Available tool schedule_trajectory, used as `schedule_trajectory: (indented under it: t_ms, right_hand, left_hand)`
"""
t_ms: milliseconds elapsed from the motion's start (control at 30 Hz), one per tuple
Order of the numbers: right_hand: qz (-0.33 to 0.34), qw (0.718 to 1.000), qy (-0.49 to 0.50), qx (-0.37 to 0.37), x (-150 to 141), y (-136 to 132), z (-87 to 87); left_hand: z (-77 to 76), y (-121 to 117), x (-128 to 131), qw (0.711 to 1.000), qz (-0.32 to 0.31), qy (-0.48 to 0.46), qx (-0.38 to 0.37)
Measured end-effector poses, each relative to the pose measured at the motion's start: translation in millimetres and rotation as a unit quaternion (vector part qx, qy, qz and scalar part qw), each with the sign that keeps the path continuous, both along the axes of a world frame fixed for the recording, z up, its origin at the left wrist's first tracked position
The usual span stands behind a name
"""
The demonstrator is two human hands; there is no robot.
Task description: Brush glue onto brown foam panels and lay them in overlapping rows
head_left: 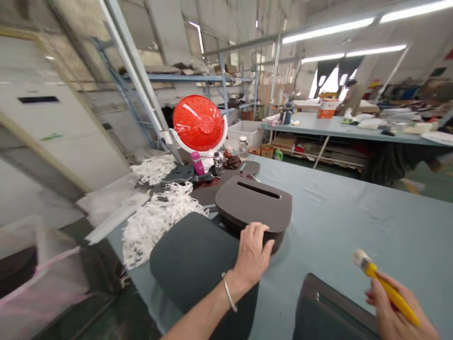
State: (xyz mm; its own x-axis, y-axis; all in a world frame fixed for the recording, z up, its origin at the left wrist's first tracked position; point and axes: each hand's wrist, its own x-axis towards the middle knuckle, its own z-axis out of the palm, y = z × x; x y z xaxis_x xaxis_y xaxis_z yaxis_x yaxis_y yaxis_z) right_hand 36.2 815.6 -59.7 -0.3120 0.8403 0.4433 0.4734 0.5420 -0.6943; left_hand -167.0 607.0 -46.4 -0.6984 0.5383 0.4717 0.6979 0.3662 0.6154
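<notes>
My left hand (253, 252) rests on the near edge of a stack of dark brown slotted pieces (253, 208) on the grey-blue table (354, 222), fingers curled over the edge. A bracelet circles that wrist. My right hand (399, 314) at the lower right grips a yellow-handled brush (384, 285), bristles pointing up and left. Another dark piece (329, 314) lies just left of the right hand. A dark grey rounded panel (193, 264) lies under my left forearm.
White shredded strips (159, 217) lie piled at the table's left. Behind stand a red fan (198, 123), a pink bottle (197, 163) and small jars. A second long table (354, 125) with clutter runs across the back right. Blue shelving stands behind.
</notes>
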Motion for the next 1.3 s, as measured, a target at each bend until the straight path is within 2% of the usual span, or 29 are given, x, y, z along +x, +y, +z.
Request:
schedule_trajectory:
  t_ms: [67, 100, 167, 267, 333, 400, 433, 500, 567, 633, 700, 767, 833, 900, 1000, 1067, 1133, 1200, 1300]
  right_hand:
    - [0.050, 0.995, 0.062, -0.052, -68, -24, 34.0]
    - [0.094, 0.989, 0.091, -0.073, -104, -38, 47.4]
    - [0.218, 0.956, 0.151, -0.124, -175, -69, 64.7]
    - [0.374, 0.896, 0.149, -0.189, -271, -116, 66.5]
    - [0.440, 0.868, 0.105, -0.202, -321, -138, 56.8]
    - [0.483, 0.854, 0.049, -0.187, -361, -146, 46.2]
    - [0.487, 0.856, 0.029, -0.169, -378, -144, 42.6]
    - [0.445, 0.889, 0.019, -0.109, -407, -133, 40.7]
    - [0.348, 0.936, 0.036, -0.050, -431, -117, 44.4]
    - [0.275, 0.960, 0.042, -0.029, -445, -102, 49.0]
    - [0.263, 0.964, 0.030, -0.037, -445, -88, 50.5]
    - [0.248, 0.968, 0.015, -0.037, -427, -71, 48.6]
    - [0.184, 0.983, -0.002, -0.023, -393, -48, 46.3]
    - [0.087, 0.996, -0.028, 0.001, -349, -20, 46.6]
    - [-0.044, 0.997, -0.057, 0.029, -282, 16, 52.9]
    - [-0.069, 0.997, -0.035, 0.018, -251, 26, 56.6]
    - [-0.039, 0.999, 0.009, -0.020, -230, 24, 55.7]
    - [-0.001, 0.998, 0.029, -0.058, -213, 11, 49.2]
    - [0.008, 0.999, 0.004, -0.039, -178, -28, 37.4]
  left_hand:
    - [-0.5, -9, -39, 0.997, 0.052, 0.049, -0.019]
    - [-5.0, -12, -55, 0.995, 0.068, 0.070, -0.034]
    - [-17.7, -16, -78, 0.989, 0.086, 0.101, -0.064]
    - [-34.9, -18, -92, 0.984, 0.097, 0.122, -0.089]
    - [-40.6, -20, -95, 0.984, 0.100, 0.120, -0.088]
    - [-42.5, -21, -96, 0.986, 0.100, 0.109, -0.080]
    - [-42.9, -22, -98, 0.987, 0.099, 0.104, -0.075]
    - [-43.9, -23, -101, 0.988, 0.099, 0.099, -0.064]
    - [-45.5, -24, -103, 0.989, 0.098, 0.095, -0.057]
    - [-46.9, -24, -104, 0.990, 0.099, 0.088, -0.056]
    - [-46.5, -24, -104, 0.990, 0.098, 0.084, -0.060]
    - [-43.9, -25, -104, 0.989, 0.093, 0.088, -0.067]
    - [-40.2, -27, -103, 0.989, 0.087, 0.096, -0.075]
    - [-37.0, -27, -103, 0.988, 0.084, 0.105, -0.079]
    - [-34.7, -27, -103, 0.987, 0.076, 0.118, -0.083]
    - [-33.9, -26, -102, 0.986, 0.069, 0.122, -0.088]
    - [-33.1, -25, -101, 0.985, 0.066, 0.125, -0.097]
    - [-32.5, -23, -100, 0.984, 0.065, 0.126, -0.104]
    - [-33.1, -21, -96, 0.985, 0.062, 0.124, -0.103]
